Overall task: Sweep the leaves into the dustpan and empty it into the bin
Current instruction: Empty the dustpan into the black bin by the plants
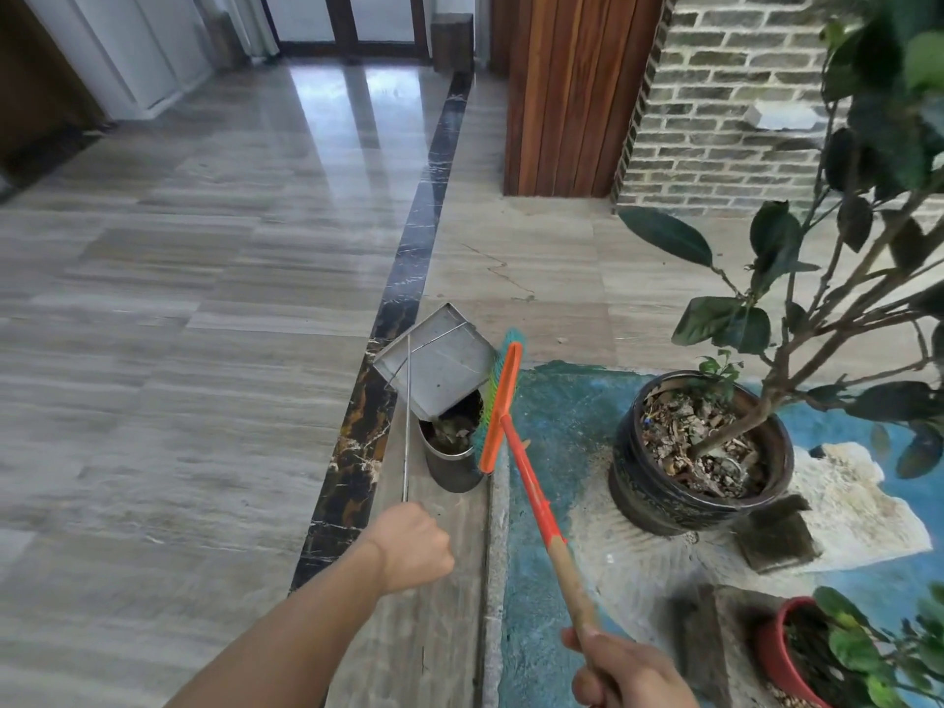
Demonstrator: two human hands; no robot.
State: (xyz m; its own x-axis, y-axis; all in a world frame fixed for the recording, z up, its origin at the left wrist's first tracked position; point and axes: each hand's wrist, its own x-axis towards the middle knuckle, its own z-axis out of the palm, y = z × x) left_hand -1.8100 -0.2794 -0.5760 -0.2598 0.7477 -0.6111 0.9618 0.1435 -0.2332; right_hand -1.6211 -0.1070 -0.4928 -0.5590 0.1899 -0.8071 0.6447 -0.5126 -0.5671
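The left hand (408,546) is closed in a fist around the thin metal rod handle (406,421) of a steel dustpan (439,361), which is tipped over the mouth of a small cylindrical metal bin (452,462) — its lower edge hangs just above the rim. Dry leaves (449,434) lie inside the bin. The right hand (628,669) grips the wooden end of a broom handle (541,508) (orange higher up); the orange broom head (503,407), with greenish bristles, stands on edge right beside the bin and the dustpan. A dark glazed pot (664,498) holding a leafy plant stands on the blue-painted ground to the right, well apart from the bin — a red pot (776,651) sits nearer the camera.
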